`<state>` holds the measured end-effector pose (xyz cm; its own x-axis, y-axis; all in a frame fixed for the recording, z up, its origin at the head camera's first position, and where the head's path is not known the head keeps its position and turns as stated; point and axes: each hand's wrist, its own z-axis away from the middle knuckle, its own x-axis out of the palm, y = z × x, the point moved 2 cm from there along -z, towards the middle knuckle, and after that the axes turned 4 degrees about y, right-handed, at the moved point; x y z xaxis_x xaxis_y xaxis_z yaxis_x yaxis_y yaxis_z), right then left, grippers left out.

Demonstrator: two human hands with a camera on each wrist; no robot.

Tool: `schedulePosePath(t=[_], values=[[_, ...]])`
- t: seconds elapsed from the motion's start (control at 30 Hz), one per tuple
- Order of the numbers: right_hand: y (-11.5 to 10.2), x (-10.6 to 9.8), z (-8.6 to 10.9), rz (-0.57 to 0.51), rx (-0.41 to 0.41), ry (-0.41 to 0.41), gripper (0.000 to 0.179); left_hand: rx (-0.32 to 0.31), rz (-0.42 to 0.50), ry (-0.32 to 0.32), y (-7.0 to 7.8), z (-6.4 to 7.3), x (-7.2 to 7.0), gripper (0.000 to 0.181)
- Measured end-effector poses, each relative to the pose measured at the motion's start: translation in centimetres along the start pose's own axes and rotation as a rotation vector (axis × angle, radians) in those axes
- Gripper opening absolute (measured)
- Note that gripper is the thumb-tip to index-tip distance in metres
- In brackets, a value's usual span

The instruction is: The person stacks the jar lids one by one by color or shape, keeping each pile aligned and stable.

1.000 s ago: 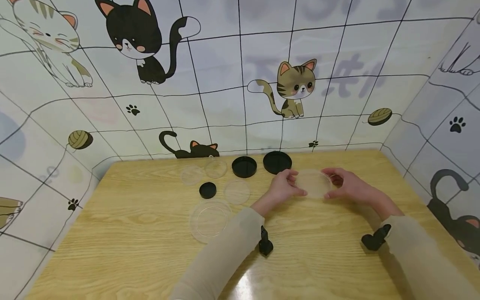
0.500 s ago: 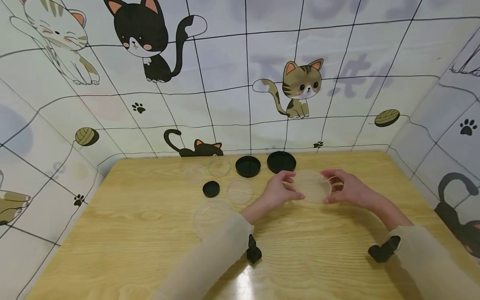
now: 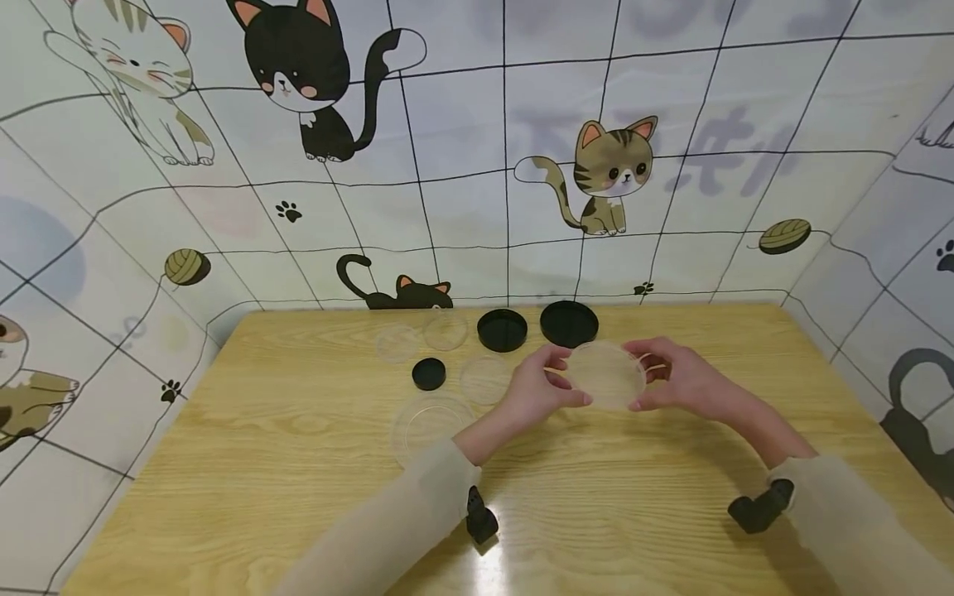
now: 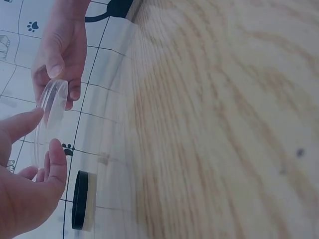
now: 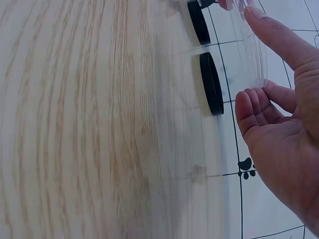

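A clear round petri dish (image 3: pixel 605 377) is held up over the back right of the table, between both hands. My left hand (image 3: pixel 532 385) pinches its left edge, thumb at the near side and fingers at the far side. On the opposite edge, my right hand (image 3: pixel 681 381) grips with thumb and curled fingers. From the left wrist, the dish (image 4: pixel 52 117) appears edge-on, raised off the wood, with a double rim. The right wrist view catches the dish (image 5: pixel 256 55) only partly, cut off at the top.
Behind the hands stand a larger black round dish (image 3: pixel 569 324) and another black dish (image 3: pixel 502 330). A small black disc (image 3: pixel 428 374) lies farther left. Clear round pieces surround it: a big one (image 3: pixel 428 426) near the left forearm, another (image 3: pixel 485 381), and two at the back (image 3: pixel 445 330).
Both hands have brought the clear petri dish slightly left and nearer, away from the back of the table. The head view has turned a little to the left. The other pieces lie as before.
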<state>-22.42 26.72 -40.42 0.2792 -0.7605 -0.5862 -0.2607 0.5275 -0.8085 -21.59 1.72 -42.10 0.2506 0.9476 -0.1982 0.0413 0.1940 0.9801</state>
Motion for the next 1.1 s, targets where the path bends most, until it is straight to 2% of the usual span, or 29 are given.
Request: schedulePosePath(t=[0.2,0.47,0.77,1.1], values=[[-0.8,0.8,-0.3,-0.001,-0.017,-0.010,0.083,-0.001,0.009,0.025,0.0,0.9,-1.1,0.065],[-2.7,2.5,-0.8,-0.002,-0.057,-0.014,0.081,-0.019,0.025,0.041,0.0,2.7,-3.4,0.068],[-4.1,5.6,-1.3,-0.004,-0.133,-0.033,0.081,-0.007,-0.006,0.040,-1.1,5.3,-6.3,0.066],[-5.3,9.4,-2.0,0.023,-0.158,-0.057,0.084,-0.006,-0.006,0.059,-2.4,7.9,-9.3,0.066]])
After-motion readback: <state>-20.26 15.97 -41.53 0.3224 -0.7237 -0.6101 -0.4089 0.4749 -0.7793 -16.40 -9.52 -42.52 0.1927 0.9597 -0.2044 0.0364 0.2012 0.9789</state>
